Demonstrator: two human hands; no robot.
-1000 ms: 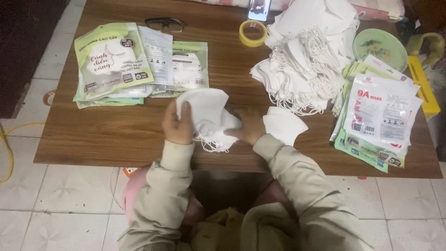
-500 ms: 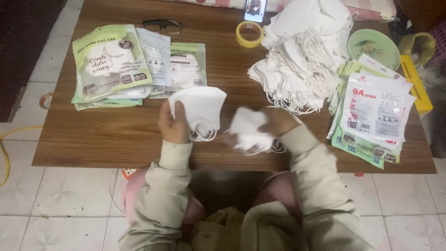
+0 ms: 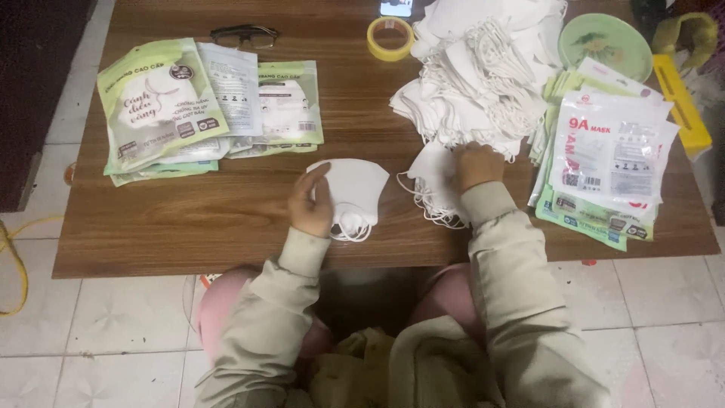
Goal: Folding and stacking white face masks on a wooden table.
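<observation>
masks on table, one in each hand, snag risk at the pile

folded white mask (image 3: 353,187) lies flat at near-centre of the wooden table (image 3: 189,219), left hand (image 3: 310,204) gripping its left edge; right hand (image 3: 474,165) is closed on a second mask (image 3: 432,177) at the near edge of the loose mask pile (image 3: 483,83). tangled ear loops could likely drag extra masks out or off the near edge. printed pouches (image 3: 612,162) just right could get shoved.

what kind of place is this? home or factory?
Probably a home or small workshop packing face masks by hand: a low wooden table on tiled floor, a loose mask pile, and stacked retail pouches.
</observation>
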